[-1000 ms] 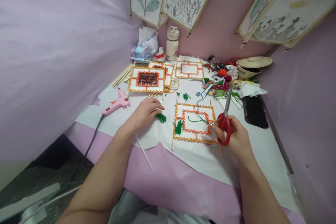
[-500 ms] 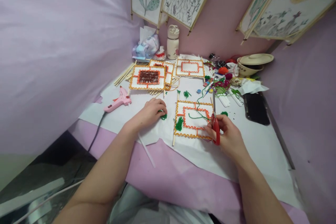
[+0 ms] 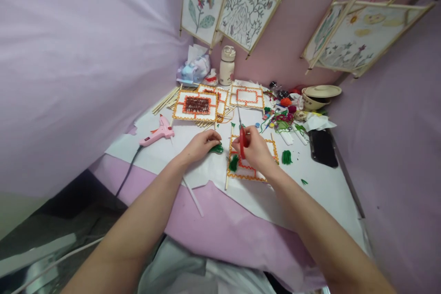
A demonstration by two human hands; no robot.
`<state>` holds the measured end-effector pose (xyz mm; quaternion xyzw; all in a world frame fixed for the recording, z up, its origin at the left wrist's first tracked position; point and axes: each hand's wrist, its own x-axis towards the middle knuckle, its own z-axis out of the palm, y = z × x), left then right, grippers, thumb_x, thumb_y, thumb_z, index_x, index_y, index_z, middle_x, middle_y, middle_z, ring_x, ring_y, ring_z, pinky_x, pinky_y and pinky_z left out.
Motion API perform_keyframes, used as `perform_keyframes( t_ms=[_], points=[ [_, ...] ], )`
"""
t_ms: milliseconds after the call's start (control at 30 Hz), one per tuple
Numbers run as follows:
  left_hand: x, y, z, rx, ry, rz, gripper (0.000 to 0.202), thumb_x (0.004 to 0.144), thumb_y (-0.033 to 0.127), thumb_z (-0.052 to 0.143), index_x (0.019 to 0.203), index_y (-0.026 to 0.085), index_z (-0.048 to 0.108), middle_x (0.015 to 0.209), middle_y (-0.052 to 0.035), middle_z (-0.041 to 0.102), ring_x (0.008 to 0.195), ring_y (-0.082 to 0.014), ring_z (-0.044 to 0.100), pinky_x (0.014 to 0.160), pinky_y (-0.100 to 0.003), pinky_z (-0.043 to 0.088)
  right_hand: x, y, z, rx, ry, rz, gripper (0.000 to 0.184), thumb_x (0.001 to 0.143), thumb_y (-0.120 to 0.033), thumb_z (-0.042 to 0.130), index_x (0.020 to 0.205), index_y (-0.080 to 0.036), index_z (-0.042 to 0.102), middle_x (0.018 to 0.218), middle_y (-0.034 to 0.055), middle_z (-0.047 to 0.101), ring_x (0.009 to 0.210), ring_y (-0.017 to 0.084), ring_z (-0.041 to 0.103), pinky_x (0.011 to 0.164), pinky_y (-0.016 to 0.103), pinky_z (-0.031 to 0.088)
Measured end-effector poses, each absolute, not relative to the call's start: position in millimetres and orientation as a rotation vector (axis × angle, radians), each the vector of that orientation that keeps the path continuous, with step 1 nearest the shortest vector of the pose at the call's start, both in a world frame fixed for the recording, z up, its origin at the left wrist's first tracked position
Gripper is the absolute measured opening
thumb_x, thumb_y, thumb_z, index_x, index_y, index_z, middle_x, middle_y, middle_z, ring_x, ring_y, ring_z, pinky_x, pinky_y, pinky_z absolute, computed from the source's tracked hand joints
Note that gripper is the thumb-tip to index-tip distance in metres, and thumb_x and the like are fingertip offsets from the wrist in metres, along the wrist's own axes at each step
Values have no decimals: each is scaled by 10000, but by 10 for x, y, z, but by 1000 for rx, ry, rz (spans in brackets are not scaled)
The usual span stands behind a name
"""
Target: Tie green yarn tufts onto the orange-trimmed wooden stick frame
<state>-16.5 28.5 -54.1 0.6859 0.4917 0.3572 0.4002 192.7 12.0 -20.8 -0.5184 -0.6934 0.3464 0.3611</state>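
My right hand grips red-handled scissors, blades pointing away from me, over a white panel edged in orange and yellow cord. My left hand rests on the white paper just left of it, fingers curled on a small bundle of green yarn. A green tassel lies on the panel's left edge. Another green tuft lies on the paper to the right of the panel.
A pink glue gun with its cord lies at the left. Finished panels and wooden sticks sit farther back, with a white bottle. A yarn pile, a lidded bowl and a black phone are at the right.
My right hand has carried the scissors leftward from the panel's right edge toward my left hand. A green tuft now lies on the paper where the right hand was.
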Motion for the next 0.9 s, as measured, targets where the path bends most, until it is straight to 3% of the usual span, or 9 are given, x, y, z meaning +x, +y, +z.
perform_keyframes(
  t_ms=[167, 367, 667, 733, 833, 900],
  points=[
    [-160, 282, -573, 1677, 1142, 993, 300, 830, 264, 558, 1113, 173, 514, 845, -34, 684, 779, -156, 641, 762, -302, 487, 1636, 312, -283, -1433, -1904, 763, 266, 727, -281, 616, 915, -226, 435, 838, 3, 644, 744, 170, 596, 668, 280, 425],
    [-137, 259, -543, 1662, 1141, 995, 300, 831, 248, 553, 1115, 176, 491, 853, -35, 701, 803, -163, 657, 783, -303, 490, 1539, 350, -355, -1482, -1926, 693, 199, 724, -260, 570, 869, -226, 437, 774, -9, 603, 687, 168, 560, 599, 264, 375],
    [-174, 228, -545, 2019, 1306, 761, 373, 815, 208, 567, 1186, 215, 528, 857, -11, 681, 821, -176, 626, 795, -316, 465, 1812, 341, -274, -1477, -1709, 771, 240, 719, -299, 593, 903, -223, 459, 774, -4, 644, 669, 166, 583, 628, 285, 415],
    [-203, 219, -480, 2073, 1353, 721, 388, 808, 252, 596, 1190, 204, 545, 909, -30, 688, 862, -194, 625, 836, -342, 461, 1954, 276, -206, -1473, -1637, 809, 274, 714, -325, 618, 909, -225, 454, 769, -4, 659, 646, 163, 588, 617, 287, 422],
    [-148, 166, -306, 2149, 1404, 809, 417, 762, 371, 670, 1126, 176, 610, 1153, -97, 649, 1011, -236, 595, 921, -379, 435, 2171, 112, -93, -1467, -1598, 853, 296, 707, -336, 640, 907, -224, 452, 772, 2, 675, 626, 158, 583, 590, 281, 424],
    [-6, 95, -175, 2093, 1365, 910, 368, 826, 405, 592, 1118, 185, 632, 1152, -84, 651, 935, -201, 606, 863, -343, 456, 2294, -18, -23, -1484, -1614, 884, 291, 702, -319, 651, 897, -225, 457, 780, 3, 680, 631, 156, 581, 590, 278, 427]
  ],
)
